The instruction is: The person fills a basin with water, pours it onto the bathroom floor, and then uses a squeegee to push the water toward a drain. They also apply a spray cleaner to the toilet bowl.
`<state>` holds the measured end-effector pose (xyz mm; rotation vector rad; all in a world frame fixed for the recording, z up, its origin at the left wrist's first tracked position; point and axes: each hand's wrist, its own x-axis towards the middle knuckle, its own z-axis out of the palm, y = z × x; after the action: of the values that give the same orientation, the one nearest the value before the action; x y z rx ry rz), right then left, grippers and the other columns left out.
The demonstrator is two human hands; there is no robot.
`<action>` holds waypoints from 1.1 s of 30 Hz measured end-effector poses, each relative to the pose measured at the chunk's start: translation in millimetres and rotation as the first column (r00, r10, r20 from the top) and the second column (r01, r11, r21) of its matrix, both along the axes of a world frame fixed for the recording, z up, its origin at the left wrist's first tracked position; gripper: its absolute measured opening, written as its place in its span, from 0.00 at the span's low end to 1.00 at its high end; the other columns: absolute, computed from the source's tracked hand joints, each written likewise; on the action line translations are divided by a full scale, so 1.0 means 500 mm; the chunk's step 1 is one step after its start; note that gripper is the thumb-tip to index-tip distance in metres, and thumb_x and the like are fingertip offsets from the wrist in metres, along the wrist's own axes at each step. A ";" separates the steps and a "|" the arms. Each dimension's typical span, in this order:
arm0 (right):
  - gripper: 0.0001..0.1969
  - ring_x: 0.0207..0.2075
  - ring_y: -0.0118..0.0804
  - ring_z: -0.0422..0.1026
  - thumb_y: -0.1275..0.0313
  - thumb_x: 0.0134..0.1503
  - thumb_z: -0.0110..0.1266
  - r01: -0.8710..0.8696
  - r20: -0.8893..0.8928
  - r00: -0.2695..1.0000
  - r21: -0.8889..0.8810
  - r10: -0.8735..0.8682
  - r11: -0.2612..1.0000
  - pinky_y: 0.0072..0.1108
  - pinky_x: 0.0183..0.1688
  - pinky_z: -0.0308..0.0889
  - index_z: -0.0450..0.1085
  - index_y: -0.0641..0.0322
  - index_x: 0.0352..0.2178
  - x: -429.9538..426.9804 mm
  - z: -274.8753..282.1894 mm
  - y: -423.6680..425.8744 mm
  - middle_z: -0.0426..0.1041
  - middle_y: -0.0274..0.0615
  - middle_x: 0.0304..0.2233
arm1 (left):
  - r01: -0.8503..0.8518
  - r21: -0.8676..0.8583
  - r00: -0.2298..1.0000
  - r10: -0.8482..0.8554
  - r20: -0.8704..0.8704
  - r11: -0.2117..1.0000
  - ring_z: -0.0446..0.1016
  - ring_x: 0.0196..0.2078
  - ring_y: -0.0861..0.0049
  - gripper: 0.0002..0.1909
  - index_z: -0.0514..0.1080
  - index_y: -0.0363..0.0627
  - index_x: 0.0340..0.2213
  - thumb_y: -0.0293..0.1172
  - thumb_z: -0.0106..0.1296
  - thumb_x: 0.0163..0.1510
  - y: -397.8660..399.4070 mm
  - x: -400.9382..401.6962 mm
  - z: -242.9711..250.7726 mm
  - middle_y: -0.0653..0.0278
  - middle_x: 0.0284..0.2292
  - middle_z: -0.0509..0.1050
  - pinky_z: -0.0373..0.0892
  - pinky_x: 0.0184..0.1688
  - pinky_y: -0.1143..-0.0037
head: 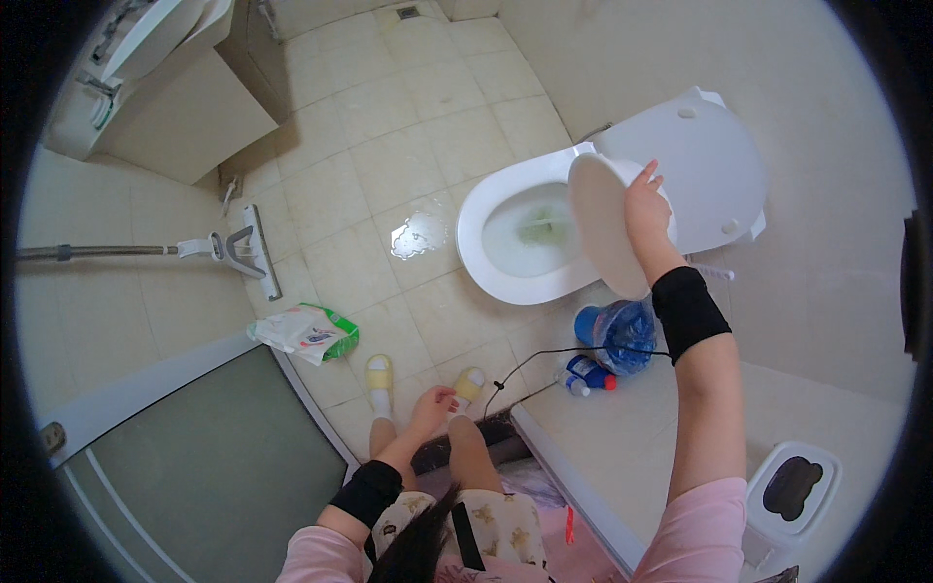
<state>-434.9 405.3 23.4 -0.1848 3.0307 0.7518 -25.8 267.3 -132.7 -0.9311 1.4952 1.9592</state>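
Observation:
A white plastic basin point(607, 226) is tilted over the back part of a white toilet bowl point(481, 211), with my right hand point(648, 200) gripping its rim. Greenish liquid or residue point(543, 227) shows in the water of the bowl. The toilet lid point(703, 171) stands raised behind the basin. My left hand point(435, 408) hangs above my yellow slippers point(379, 375), holding nothing, its fingers loosely bent and apart. A puddle point(420, 235) lies on the tiles left of the toilet.
A blue bin with a bag point(628, 335) and bottles point(594, 373) stand right of my feet. A green and white bag point(310, 333) and a mop point(261, 251) are at the left, near the glass door point(219, 474). A black cable point(543, 353) crosses near the bin.

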 end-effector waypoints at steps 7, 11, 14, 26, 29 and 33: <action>0.31 0.31 0.43 0.67 0.71 0.43 0.40 0.307 0.176 0.946 -0.202 -0.273 0.930 0.28 0.33 0.63 0.37 0.78 0.45 0.060 0.009 0.099 0.63 0.56 0.33 | -0.083 0.019 0.997 0.083 -0.003 0.996 0.67 0.24 0.77 0.09 0.61 0.31 0.30 0.22 0.36 0.45 -0.052 0.045 -0.032 0.58 0.22 0.67 0.65 0.27 0.81; 0.11 0.20 0.47 0.68 0.75 0.40 0.38 0.585 0.360 0.804 -0.625 -0.474 0.517 0.29 0.17 0.64 0.64 0.74 0.23 0.114 -0.044 0.256 0.66 0.55 0.21 | 0.055 -0.085 0.997 -0.060 -0.058 0.995 0.67 0.23 0.78 0.09 0.62 0.32 0.29 0.23 0.36 0.44 -0.094 0.051 -0.019 0.58 0.22 0.67 0.64 0.27 0.81; 0.13 0.16 0.50 0.67 0.76 0.39 0.35 0.621 0.625 0.615 -0.759 -0.480 -0.193 0.35 0.11 0.64 0.60 0.75 0.28 0.200 -0.136 0.291 0.65 0.54 0.19 | 0.007 -0.112 1.000 -0.008 -0.007 0.994 0.68 0.22 0.78 0.09 0.62 0.33 0.29 0.23 0.36 0.44 -0.151 0.078 -0.002 0.58 0.21 0.68 0.64 0.26 0.81; 0.23 0.36 0.56 0.61 0.77 0.37 0.34 0.302 0.749 0.657 -0.363 -0.084 -0.881 0.34 0.36 0.63 0.48 0.78 0.38 0.439 -0.096 0.257 0.57 0.59 0.36 | -0.165 -0.208 0.980 0.136 -0.148 0.964 0.68 0.22 0.77 0.09 0.63 0.33 0.28 0.24 0.37 0.44 -0.363 0.167 0.113 0.58 0.21 0.68 0.64 0.25 0.81; 0.24 0.37 0.55 0.60 0.78 0.35 0.34 0.312 0.747 0.650 -0.426 -0.136 -0.849 0.39 0.37 0.62 0.48 0.76 0.39 0.469 -0.056 0.201 0.56 0.56 0.38 | -0.195 -0.298 0.980 0.171 -0.106 0.935 0.68 0.22 0.78 0.09 0.63 0.34 0.28 0.26 0.37 0.44 -0.441 0.222 0.115 0.58 0.21 0.69 0.64 0.26 0.81; 0.24 0.39 0.52 0.59 0.78 0.35 0.36 0.335 0.759 0.645 -0.391 -0.094 -0.857 0.38 0.37 0.62 0.49 0.73 0.39 0.497 -0.033 0.196 0.57 0.53 0.38 | -0.126 -0.351 0.991 0.134 -0.002 0.928 0.68 0.21 0.78 0.09 0.64 0.35 0.28 0.27 0.37 0.44 -0.477 0.250 0.101 0.59 0.21 0.69 0.64 0.25 0.81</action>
<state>-186.3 503.3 6.8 1.0680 1.4132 -2.3039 99.4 28.9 -82.5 -1.2241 1.8510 1.7928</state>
